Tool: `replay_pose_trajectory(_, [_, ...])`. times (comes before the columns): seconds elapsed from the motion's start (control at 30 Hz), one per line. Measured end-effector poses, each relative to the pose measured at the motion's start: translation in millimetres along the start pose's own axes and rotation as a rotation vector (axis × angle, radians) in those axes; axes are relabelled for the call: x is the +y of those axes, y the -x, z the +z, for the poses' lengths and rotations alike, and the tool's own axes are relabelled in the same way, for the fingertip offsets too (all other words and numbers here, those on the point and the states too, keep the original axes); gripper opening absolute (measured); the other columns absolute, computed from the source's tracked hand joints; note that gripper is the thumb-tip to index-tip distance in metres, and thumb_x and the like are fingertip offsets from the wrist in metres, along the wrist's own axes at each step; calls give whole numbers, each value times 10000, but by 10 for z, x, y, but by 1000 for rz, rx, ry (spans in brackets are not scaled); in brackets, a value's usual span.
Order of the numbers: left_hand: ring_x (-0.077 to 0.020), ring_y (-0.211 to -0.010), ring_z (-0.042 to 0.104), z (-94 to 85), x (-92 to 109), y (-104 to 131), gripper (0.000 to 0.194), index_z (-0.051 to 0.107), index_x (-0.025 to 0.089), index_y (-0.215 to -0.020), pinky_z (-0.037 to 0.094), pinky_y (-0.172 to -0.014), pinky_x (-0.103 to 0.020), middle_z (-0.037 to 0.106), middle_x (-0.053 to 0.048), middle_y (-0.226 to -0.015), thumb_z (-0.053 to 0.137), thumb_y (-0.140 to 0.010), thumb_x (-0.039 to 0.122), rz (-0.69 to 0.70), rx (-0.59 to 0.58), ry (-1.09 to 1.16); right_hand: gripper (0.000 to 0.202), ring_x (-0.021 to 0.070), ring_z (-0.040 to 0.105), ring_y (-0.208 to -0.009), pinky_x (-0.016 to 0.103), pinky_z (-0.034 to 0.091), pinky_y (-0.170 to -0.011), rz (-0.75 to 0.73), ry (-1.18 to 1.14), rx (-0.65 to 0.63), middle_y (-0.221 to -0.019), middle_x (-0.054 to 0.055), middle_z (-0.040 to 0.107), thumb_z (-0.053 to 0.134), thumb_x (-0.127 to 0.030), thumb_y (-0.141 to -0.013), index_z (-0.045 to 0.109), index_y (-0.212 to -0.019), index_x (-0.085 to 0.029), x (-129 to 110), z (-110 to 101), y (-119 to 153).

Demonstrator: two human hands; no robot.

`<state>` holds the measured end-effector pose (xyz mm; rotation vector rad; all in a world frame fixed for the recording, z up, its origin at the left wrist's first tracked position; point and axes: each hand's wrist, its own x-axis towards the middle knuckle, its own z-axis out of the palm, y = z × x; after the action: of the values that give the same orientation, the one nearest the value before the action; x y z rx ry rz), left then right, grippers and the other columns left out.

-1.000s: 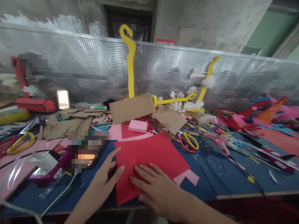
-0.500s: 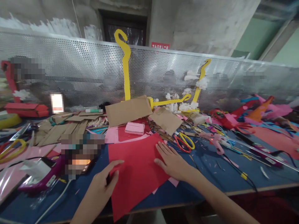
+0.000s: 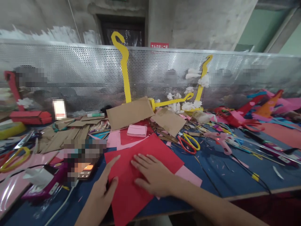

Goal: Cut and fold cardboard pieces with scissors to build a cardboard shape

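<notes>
A sheet of red paper (image 3: 164,153) lies in front of me, tilted, its near corner reaching over the table's front edge. My right hand (image 3: 152,174) lies flat across its middle with fingers stretched out. At the left edge of the sheet is my left hand (image 3: 104,185), thumb and index finger apart over the paper; its other fingers are mostly hidden. A pink paper (image 3: 189,177) sticks out from beneath the red sheet on the right. Just beyond the sheet rests a small pink folded paper piece (image 3: 137,131).
Scissors with red and yellow handles (image 3: 189,143) and a pink glue gun (image 3: 219,140) lie to the right. Cardboard pieces (image 3: 130,113) and yellow hooked shapes (image 3: 125,75) stand at the back. A phone (image 3: 88,171) and a purple box with tissue (image 3: 43,185) are at the left.
My right hand has slid left from the red sheet's right side to its middle. The sheet has turned slightly, and more pink paper shows at its right. My left hand stays at the left edge.
</notes>
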<state>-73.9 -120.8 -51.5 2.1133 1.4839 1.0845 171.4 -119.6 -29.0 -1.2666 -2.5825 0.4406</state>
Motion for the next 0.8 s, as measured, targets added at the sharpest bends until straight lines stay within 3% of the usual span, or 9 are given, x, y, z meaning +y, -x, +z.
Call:
replay_pose_trajectory(0.17, [-206, -892, 704, -25, -3, 9, 546, 507, 285, -1436, 573, -847, -317, 719, -38, -1179, 509, -890, 298, -46, -26, 35, 641, 221, 214, -1516, 444, 178, -1243, 200, 134, 58, -1631, 58, 273, 303, -557, -1019, 287, -1565, -221, 584, -206, 29])
replay_pose_trajectory(0.27, [-203, -873, 714, -8, -18, 16, 531, 524, 279, -1420, 588, -809, -305, 720, -33, -1186, 509, -889, 281, -74, -58, 32, 664, 300, 202, -1515, 535, 180, -1226, 316, 156, 125, -1620, 153, 274, 275, -529, -1033, 295, -1560, -126, 728, -333, -8])
replay_pose_trajectory(0.37, [-220, -1119, 671, 33, -79, 13, 511, 516, 248, -1416, 547, -947, -323, 652, -61, -1331, 484, -906, 266, -47, -79, 43, 729, 300, 133, -1529, 517, 163, -1238, 275, 145, 143, -1640, 140, 215, 275, -598, -1012, 261, -1572, -131, 420, -294, -35])
replay_pose_trajectory(0.47, [-224, -1303, 558, 57, -147, 17, 511, 498, 227, -1421, 464, -1073, -349, 580, -82, -1427, 468, -911, 249, -19, -75, 57, 756, 238, 181, -1524, 431, 174, -1249, -111, -29, 12, -1646, 92, 203, 317, -622, -999, 160, -1595, -185, -101, -101, -12])
replay_pose_trajectory(0.5, [-224, -1322, 542, 57, -158, 21, 514, 494, 223, -1422, 452, -1086, -353, 574, -86, -1434, 472, -908, 245, -18, -71, 56, 761, 223, 228, -1512, 411, 167, -1250, -183, -78, -25, -1638, 98, 231, 324, -626, -997, 155, -1596, -188, -220, -41, -2])
replay_pose_trajectory(0.57, [-228, -1317, 546, 46, -153, 31, 507, 506, 220, -1409, 458, -1079, -351, 585, -89, -1421, 480, -903, 248, -21, -64, 43, 748, 222, 247, -1507, 415, 139, -1252, -195, -110, -42, -1621, 112, 278, 334, -621, -998, 195, -1588, -185, -275, 21, 4])
replay_pose_trajectory(0.63, [-230, -1269, 584, 26, -118, 38, 481, 534, 210, -1379, 487, -1042, -340, 611, -95, -1385, 481, -904, 263, -23, -55, 24, 685, 225, 211, -1517, 446, 138, -1248, -120, -62, -39, -1626, 82, 270, 320, -595, -1010, 241, -1578, -221, -77, -10, -7])
replay_pose_trajectory(0.7, [-216, -1122, 666, -4, -75, 38, 467, 554, 201, -1359, 541, -944, -307, 659, -95, -1301, 482, -905, 282, -26, -41, 9, 648, 233, 168, -1526, 462, 147, -1246, 2, 23, -28, -1644, 66, 211, 288, -551, -1027, 235, -1580, -216, 267, -109, -7])
replay_pose_trajectory(0.8, [-146, -626, 672, -113, -44, 12, 485, 559, 222, -1374, 553, -597, -215, 745, -20, -908, 490, -904, 321, -40, -71, -45, 688, 268, 176, -1524, 501, 165, -1238, 177, 112, 7, -1641, 113, 213, 293, -558, -1022, 233, -1579, -158, 707, -278, 91])
